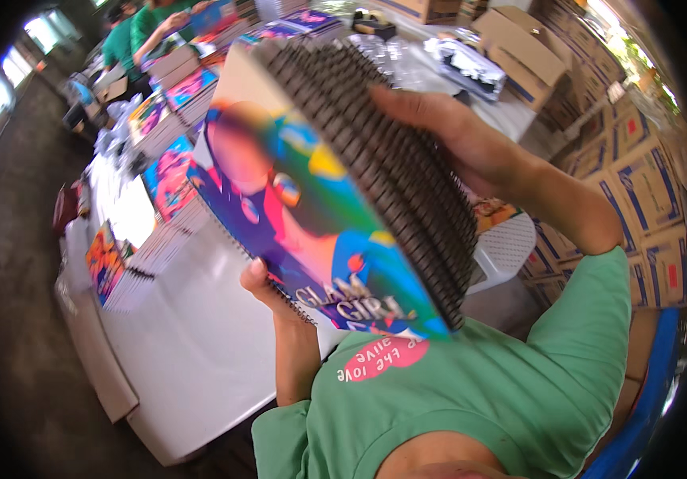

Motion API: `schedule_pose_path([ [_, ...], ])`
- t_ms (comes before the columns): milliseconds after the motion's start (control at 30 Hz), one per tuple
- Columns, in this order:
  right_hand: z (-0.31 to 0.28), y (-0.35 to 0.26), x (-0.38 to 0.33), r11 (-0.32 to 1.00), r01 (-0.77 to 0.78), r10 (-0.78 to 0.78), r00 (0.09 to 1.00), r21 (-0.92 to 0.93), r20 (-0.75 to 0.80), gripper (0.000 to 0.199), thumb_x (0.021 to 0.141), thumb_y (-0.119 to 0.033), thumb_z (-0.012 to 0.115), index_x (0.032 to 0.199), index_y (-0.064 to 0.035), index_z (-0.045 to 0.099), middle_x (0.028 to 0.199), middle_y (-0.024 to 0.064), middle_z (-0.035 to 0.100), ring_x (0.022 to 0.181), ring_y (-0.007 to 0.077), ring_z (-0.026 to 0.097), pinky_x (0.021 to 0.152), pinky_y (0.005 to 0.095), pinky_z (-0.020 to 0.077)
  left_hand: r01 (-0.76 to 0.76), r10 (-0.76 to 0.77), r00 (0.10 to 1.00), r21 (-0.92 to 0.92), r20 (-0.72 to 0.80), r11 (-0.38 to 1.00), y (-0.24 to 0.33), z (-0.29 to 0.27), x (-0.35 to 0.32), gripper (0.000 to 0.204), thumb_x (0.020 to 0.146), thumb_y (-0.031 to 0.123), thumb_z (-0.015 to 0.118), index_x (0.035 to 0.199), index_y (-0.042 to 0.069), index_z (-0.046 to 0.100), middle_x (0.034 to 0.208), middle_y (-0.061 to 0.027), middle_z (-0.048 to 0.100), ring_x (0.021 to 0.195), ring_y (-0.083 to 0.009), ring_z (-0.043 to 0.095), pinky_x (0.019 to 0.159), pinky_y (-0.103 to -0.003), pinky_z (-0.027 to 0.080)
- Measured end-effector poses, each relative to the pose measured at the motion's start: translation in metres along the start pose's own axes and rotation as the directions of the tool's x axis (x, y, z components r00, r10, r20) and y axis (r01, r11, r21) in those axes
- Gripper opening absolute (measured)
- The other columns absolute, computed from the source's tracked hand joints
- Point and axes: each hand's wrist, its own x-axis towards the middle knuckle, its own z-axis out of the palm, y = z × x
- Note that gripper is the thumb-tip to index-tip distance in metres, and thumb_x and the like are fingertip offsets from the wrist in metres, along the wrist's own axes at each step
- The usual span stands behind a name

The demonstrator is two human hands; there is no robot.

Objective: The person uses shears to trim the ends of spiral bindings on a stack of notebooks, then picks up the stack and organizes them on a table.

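Between my hands I hold a thick, tilted stack of spiral-bound notebooks (311,215), with a colourful illustrated cover on the top one. Dark wire bindings run along the stack's right side, and another coil shows along its lower left edge. My right hand (459,140) grips the bound side, thumb on the wires; its other fingers are mostly hidden. At the lower left edge, by the coil, my left hand (262,289) is closed on the notebooks; its thumb shows and the rest is behind them. The stack is above a white table (200,335), slightly blurred by motion.
Piles of similar notebooks (124,275) line the table's left and far sides, with clear plastic wrap (116,132) nearby. An open cardboard box (523,56) stands far right, beside stacked cartons (639,184). Co-workers in green (148,32) are at the far left.
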Motion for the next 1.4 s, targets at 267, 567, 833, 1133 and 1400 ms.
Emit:
schedule_pose_path([
  [267,0.080,0.079,0.022,0.938,-0.330,0.304,0.929,0.102,0.209,0.044,0.088,-0.024,0.063,0.124,-0.0032,0.050,0.106,0.0051,0.062,0.092,0.0131,0.061,0.079,0.0260,0.0493,-0.020,0.022,0.968,0.011,-0.251,1.000,0.069,-0.076,-0.075,0.087,0.062,0.041,0.059,0.134,-0.001,0.035,0.121,-0.0206,0.051,0.105,-0.0369,0.052,0.092,-0.046,0.044],
  [567,0.105,0.109,0.029,0.920,-0.266,0.178,0.938,0.288,0.298,0.040,0.095,-0.015,0.048,0.130,0.0033,0.040,0.114,0.0110,0.060,0.095,0.0110,0.061,0.085,0.0242,0.0499,0.014,0.027,0.959,0.140,-0.283,0.990,0.109,-0.098,-0.089,0.086,0.063,0.042,0.059,0.133,-0.002,0.036,0.120,-0.0205,0.051,0.105,-0.0366,0.053,0.091,-0.045,0.045],
  [833,0.046,0.120,0.020,0.976,0.215,-0.219,0.969,-0.044,-0.116,0.043,0.096,-0.012,0.045,0.136,0.0012,0.037,0.122,0.0081,0.056,0.102,0.0085,0.056,0.089,0.0212,0.0463,0.125,-0.085,0.976,0.194,-0.201,0.973,0.103,-0.088,-0.067,0.085,0.064,0.043,0.058,0.132,-0.002,0.036,0.120,-0.0205,0.052,0.104,-0.0362,0.053,0.091,-0.045,0.045],
  [1133,0.012,0.128,-0.020,0.951,0.281,-0.308,0.862,-0.126,-0.403,0.040,0.097,-0.008,0.043,0.136,-0.0010,0.039,0.112,0.0076,0.059,0.095,0.0069,0.057,0.081,0.0202,0.0490,0.203,-0.175,0.974,0.212,-0.144,0.956,0.083,-0.076,-0.051,0.084,0.064,0.045,0.058,0.131,-0.002,0.038,0.120,-0.0205,0.052,0.103,-0.0359,0.054,0.090,-0.044,0.046],
  [1400,0.009,0.144,-0.044,0.962,0.261,-0.269,0.865,-0.078,-0.423,0.041,0.096,-0.007,0.043,0.136,-0.0014,0.038,0.113,0.0074,0.059,0.096,0.0076,0.057,0.083,0.0204,0.0485,0.190,-0.163,0.977,0.215,-0.137,0.958,0.077,-0.072,-0.057,0.083,0.065,0.046,0.058,0.130,-0.003,0.038,0.120,-0.0204,0.052,0.103,-0.0355,0.054,0.090,-0.044,0.046],
])
